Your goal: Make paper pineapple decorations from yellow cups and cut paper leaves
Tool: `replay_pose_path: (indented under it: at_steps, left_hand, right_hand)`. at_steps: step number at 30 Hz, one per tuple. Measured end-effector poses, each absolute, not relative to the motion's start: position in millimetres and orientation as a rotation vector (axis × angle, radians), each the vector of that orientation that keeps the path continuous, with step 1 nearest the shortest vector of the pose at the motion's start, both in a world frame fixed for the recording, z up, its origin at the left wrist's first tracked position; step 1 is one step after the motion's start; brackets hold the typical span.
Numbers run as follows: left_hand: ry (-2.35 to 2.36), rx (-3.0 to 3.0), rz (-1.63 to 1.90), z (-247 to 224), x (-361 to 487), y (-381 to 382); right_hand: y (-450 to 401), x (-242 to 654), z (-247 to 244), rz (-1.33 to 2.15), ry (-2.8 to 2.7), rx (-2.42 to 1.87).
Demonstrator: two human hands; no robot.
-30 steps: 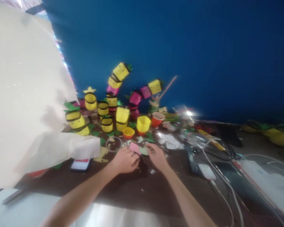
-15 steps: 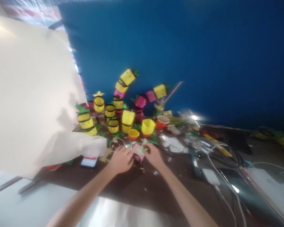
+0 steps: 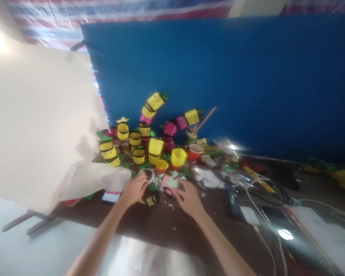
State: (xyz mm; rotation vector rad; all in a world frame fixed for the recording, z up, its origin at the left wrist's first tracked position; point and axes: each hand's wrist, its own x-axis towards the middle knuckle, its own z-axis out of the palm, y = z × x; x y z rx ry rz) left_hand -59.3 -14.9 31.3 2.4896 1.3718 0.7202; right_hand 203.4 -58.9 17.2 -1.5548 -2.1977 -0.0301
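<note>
My left hand (image 3: 136, 188) reaches over the table with its fingers curled at the near-left edge of a pale ring (image 3: 152, 175) that looks like a roll of tape. Blur hides exactly how the fingertips meet it. Fingers spread, my right hand (image 3: 189, 194) is open beside a pink paper piece (image 3: 165, 183). A pale green paper cutout (image 3: 172, 183) lies over the pink piece. Dark loops like scissor handles (image 3: 169, 193) rest at its near edge, and another dark loop (image 3: 155, 197) lies between my hands among paper scraps.
Yellow and magenta banded paper figures (image 3: 138, 155) with green tops stand behind my hands. Nearby are a yellow cup (image 3: 178, 157) and a red cup (image 3: 194, 152). A phone (image 3: 111, 196) lies left; white cables (image 3: 266, 214) and a white charger (image 3: 249, 215) lie right. A blue panel (image 3: 218, 84) stands behind.
My hands have moved apart from the pink paper piece, which now lies on the table. My left hand has gone left to the ring; my right hand has opened. The camera view has tilted up.
</note>
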Motion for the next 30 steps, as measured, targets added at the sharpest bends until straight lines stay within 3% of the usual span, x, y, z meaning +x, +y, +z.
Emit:
replay_pose_path:
  at_steps: [11,18,23,25,30]
  left_hand:
    - [1.382,2.096,0.714,33,-37,-19]
    - [1.139,2.638,0.914,37,-9,-44]
    - [0.830,2.787,0.890,40,5,-49]
    - [0.799,2.685,1.016,43,7,-48]
    - [1.245,2.067,1.450,56,14,-36]
  right_hand:
    - [-72,197,19,0.143,-1.847,-1.456]
    - [-82,175,44,0.638,-1.479,-1.422]
    - [-76,180,47,0.655,-1.373,-1.436]
    - [-76,187,44,0.612,-1.378,-1.450]
    - [-84,200,37,0.575,-1.378,-1.479]
